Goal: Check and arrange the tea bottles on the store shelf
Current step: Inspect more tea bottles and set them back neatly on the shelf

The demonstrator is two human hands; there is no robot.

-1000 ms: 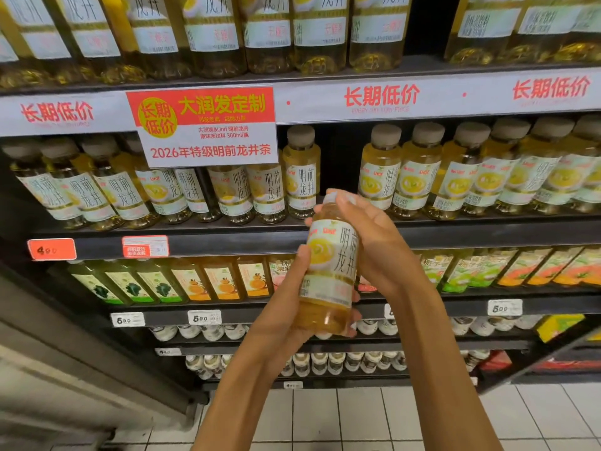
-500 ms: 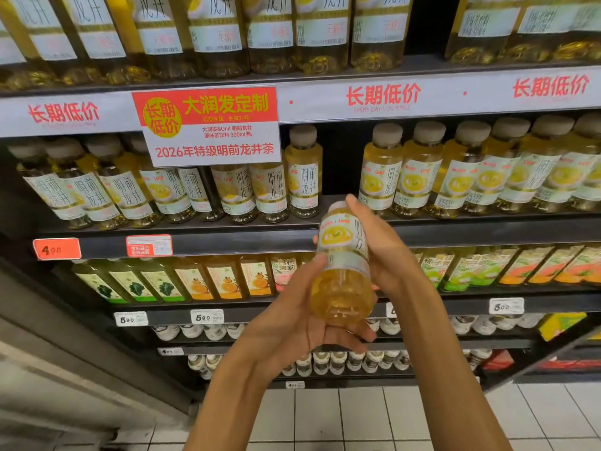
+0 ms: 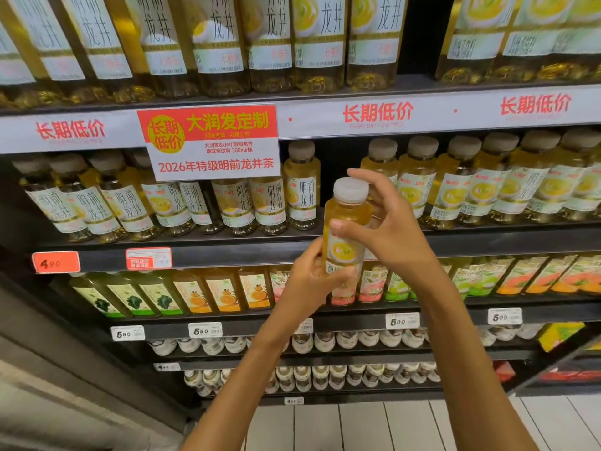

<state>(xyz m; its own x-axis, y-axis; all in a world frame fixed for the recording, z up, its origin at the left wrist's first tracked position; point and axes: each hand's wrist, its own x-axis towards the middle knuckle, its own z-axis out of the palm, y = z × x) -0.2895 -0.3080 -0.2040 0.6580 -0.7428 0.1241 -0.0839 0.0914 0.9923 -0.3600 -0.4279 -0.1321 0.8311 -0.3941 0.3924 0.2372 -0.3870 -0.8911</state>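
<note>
longjing tea bottle (image 3: 346, 222) upright, long axis 12–6, left hand (image 3: 309, 281) gripping its base, right hand (image 3: 387, 229) pinching its shoulder; shelf gap (image 3: 341, 164) at 12 o'clock, just beyond.

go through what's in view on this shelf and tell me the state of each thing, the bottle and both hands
tea bottle: upright, cap on, held off the shelf
left hand: grips bottle's lower part
right hand: grips bottle's middle
shelf row: bottles upright, gap behind held bottle
</note>
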